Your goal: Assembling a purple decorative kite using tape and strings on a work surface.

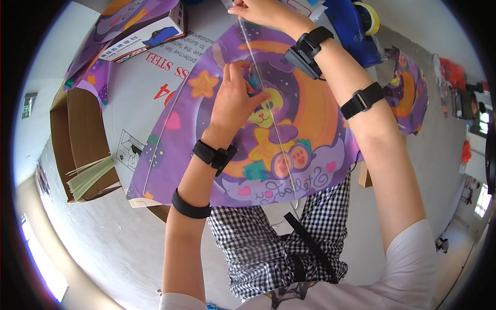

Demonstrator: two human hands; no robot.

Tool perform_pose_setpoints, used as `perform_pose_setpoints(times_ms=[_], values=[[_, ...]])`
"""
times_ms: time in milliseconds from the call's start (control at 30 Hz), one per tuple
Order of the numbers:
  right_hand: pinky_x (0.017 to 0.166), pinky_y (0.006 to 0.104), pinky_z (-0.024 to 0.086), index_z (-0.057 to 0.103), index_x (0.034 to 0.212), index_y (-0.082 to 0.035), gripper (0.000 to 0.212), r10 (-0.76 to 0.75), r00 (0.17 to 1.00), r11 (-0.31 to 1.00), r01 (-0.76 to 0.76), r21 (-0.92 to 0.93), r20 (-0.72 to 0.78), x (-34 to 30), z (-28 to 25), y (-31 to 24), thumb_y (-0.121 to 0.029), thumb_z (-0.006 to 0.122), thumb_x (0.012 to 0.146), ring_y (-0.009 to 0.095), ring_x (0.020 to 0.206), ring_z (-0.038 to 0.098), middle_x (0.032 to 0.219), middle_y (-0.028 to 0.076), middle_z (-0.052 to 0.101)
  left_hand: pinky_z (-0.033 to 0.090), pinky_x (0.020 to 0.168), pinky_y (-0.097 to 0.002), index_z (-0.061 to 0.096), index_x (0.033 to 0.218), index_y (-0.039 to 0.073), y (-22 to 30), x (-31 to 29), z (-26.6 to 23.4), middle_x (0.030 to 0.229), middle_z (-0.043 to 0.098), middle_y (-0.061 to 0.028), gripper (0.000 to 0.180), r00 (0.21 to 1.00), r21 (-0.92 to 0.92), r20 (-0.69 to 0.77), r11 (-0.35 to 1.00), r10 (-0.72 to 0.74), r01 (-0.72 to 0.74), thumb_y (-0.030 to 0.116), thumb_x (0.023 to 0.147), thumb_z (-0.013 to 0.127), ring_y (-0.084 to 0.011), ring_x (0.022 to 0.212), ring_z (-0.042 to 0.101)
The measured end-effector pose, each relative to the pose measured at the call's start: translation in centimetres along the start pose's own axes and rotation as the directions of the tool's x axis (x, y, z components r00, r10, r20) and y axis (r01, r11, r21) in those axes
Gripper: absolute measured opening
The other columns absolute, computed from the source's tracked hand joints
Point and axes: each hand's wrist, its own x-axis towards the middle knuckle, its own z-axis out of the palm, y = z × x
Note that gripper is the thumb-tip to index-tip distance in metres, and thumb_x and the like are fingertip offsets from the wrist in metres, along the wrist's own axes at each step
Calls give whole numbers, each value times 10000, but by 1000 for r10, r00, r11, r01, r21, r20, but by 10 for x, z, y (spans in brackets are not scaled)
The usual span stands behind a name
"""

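A purple kite-shaped sheet printed with a cartoon bear on an orange moon lies before me, its lower edge over my lap. Down its middle runs a thin pale rod, and another thin rod lies along its left side. My left hand rests on the print left of the middle rod, thumb and fingers apart with nothing held between them. At the sheet's far tip, my right hand pinches the middle rod's upper end. Its fingertips are close to the picture's top edge, so the grip shows only in part.
A blue tape dispenser with a yellow tape roll stands at the far right. A printed box and more purple sheets lie far left. Thin pale sticks fill part of an open cardboard box beside the table.
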Motion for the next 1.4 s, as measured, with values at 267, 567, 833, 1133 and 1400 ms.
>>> perform_pose_setpoints(times_ms=[267,567,833,1133,1400], values=[[674,485,490,439,1295,-63,437,31,999,999,-31,-10,23,-3,9,7,-130,593,891,424,839,647,920,257,655,525,689,-392,465,1162,42,2,0,1,1094,475,-136,627,1000,71,13,997,12,-13,141,678,851,-286,764,612],[691,508,490,430,1354,-90,495,74,996,991,-68,-117,46,-10,16,8,-108,597,888,434,866,639,976,266,654,521,746,-415,547,1146,90,2,0,-2,1068,506,-126,534,996,105,37,991,77,-81,152,695,828,-343,895,611],[763,427,515,526,1228,-90,398,46,997,979,-58,-197,-66,-15,31,19,-59,654,852,340,917,653,972,150,669,520,762,-413,564,1187,95,2,0,-2,1067,513,-122,561,995,101,44,991,87,-91,157,695,824,-339,901,609],[721,461,494,494,1265,-86,464,2,990,999,-9,-46,-139,-12,42,33,-35,654,833,371,840,639,876,174,651,521,761,-408,565,1226,101,3,0,-3,1080,515,-118,595,996,89,49,993,70,-74,153,693,824,-327,892,609],[707,478,494,487,1271,-87,478,61,992,996,-67,-51,-113,-9,42,32,-53,655,824,403,847,632,925,214,644,521,759,-409,565,1218,92,3,0,-4,1071,516,-120,593,997,68,57,996,56,-60,152,689,826,-328,889,608]])
